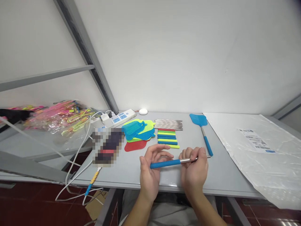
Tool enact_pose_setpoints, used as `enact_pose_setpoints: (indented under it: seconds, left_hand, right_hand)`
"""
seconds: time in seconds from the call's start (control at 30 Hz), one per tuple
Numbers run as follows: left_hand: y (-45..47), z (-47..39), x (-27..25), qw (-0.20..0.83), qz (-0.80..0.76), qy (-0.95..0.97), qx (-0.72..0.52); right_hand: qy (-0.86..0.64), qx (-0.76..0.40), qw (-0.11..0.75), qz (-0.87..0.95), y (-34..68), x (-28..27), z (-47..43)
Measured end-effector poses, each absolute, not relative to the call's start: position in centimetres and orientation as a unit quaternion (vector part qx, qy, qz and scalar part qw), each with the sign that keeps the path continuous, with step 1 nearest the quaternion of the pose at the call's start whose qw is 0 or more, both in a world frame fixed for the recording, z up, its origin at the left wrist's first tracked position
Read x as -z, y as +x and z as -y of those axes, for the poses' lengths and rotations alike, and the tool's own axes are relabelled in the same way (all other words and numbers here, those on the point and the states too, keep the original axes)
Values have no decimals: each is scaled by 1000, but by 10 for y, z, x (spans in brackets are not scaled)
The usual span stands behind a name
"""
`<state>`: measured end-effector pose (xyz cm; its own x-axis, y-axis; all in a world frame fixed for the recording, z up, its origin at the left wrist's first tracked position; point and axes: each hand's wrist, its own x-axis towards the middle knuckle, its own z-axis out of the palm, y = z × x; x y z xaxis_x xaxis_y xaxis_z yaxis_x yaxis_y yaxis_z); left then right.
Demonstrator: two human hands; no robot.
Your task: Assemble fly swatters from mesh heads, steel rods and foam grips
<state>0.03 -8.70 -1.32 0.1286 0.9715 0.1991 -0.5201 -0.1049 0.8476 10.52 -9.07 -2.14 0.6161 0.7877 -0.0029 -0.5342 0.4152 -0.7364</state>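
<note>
A worker at a grey table [131,172] holds a metal rod [185,160] with a blue sleeve [166,164] over one end, just above the front of the tabletop. The right hand [194,169] is clenched round the rod; the left hand [150,175] is unclosed, fingers curled and apart, the sleeve's free end seemingly against its palm. For a snug seat, sleeve and rod would best stay in one straight line, palm pressing squarely, right grip near the joint. A blue fly swatter [203,132] lies at right.
</note>
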Motion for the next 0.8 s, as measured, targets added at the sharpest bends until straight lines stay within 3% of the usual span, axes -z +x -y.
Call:
enact_pose_setpoints:
  seconds: [0.63, 0.8]
  left_hand:
    - [11, 77, 10, 627, -224, 460, -587]
    - [-5, 68, 3, 488, -370, 653, -446]
  right_hand:
    - [-318, -385, 857, 129, 100, 14, 87]
    - [-368, -380, 822, 213, 115, 14, 76]
